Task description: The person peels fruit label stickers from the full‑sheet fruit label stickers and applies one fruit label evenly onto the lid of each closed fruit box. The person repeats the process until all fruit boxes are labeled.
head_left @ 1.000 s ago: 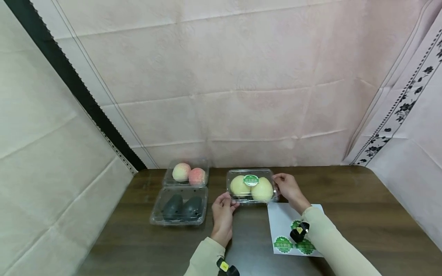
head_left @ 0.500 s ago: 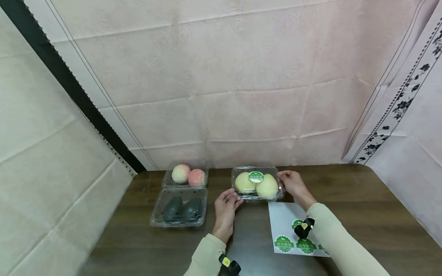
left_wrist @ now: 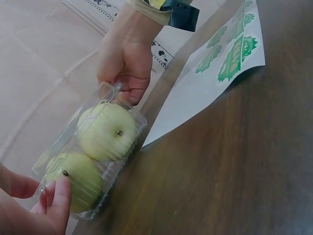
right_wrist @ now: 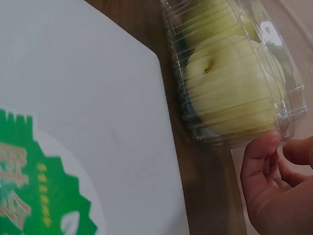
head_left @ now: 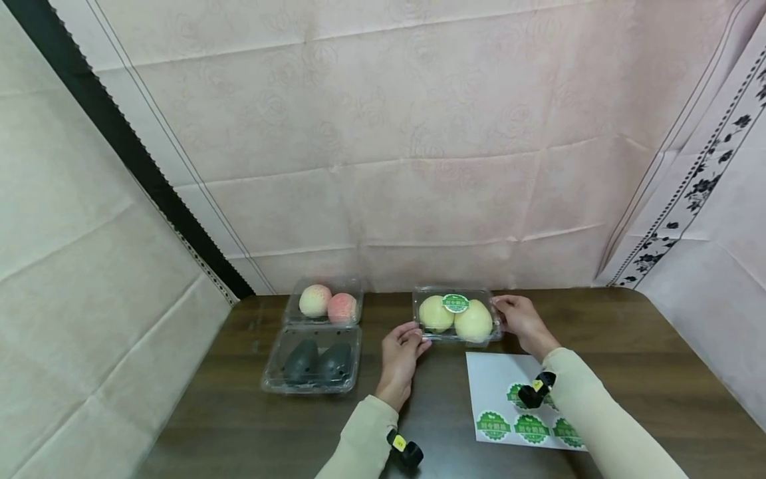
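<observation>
At 5 o'clock, nearest: sticker sheet (head_left: pixel 493 379). Then left hand (head_left: pixel 399 359), fingertips in narrow pinch on clear box (head_left: pixel 453 338), 8 o'clock corner. Box, with two pale-green fruits (head_left: pixel 473 321), near table (head_left: pixel 439 406) 12 o'clock edge; probably light, slick, flexy, fruit bruisable; grip end rims. Right hand (head_left: pixel 526 324): narrow pinch, 3 o'clock end.

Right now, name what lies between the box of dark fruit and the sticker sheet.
In the head view, the left hand lies between that box and the sheet, over brown tabletop.
</observation>
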Tool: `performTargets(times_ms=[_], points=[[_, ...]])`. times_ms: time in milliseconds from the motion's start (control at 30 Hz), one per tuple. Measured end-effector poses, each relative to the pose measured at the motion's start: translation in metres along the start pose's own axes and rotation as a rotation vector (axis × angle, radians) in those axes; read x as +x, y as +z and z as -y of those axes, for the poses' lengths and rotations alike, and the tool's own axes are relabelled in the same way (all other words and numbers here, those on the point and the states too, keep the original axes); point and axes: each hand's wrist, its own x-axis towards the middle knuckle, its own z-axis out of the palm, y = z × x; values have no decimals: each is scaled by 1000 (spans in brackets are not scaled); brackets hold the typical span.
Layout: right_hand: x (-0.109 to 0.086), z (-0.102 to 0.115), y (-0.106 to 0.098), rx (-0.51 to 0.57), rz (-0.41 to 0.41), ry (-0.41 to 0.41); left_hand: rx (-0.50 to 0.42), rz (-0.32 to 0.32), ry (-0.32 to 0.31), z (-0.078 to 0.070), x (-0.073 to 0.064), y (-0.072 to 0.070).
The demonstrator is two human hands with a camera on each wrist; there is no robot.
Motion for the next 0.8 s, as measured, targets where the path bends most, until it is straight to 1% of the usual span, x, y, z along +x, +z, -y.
performTargets(times_ms=[167, 267, 367, 633, 800], points=[[0, -1, -8, -5, 1, 9, -1, 33, -4, 1, 0, 5], [0, -1, -13, -11, 9, 19, -8, 34, -23, 2, 0, 8], [1, 1, -18, -16, 9, 24, -16, 37, -28, 4, 0, 11], [1, 3, -32, -34, 53, -13, -16, 36, -40, 10, 1, 20], [1, 0, -42, -33, 62, -15, -4, 64, -44, 13, -1, 26]])
